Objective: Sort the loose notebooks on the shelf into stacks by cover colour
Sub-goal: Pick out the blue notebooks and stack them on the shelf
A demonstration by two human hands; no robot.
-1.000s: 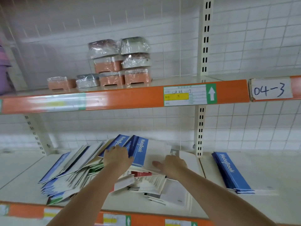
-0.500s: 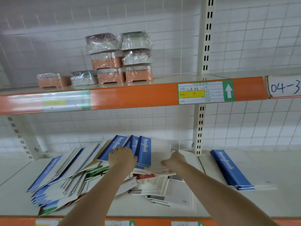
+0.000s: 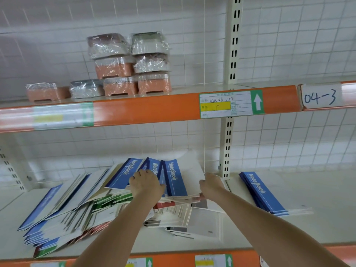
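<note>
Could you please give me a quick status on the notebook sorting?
Left hand on blue notebooks atop the loose pile. Right hand gripping their right edge. Sorted blue stack waiting at right. Nothing in the way.
</note>
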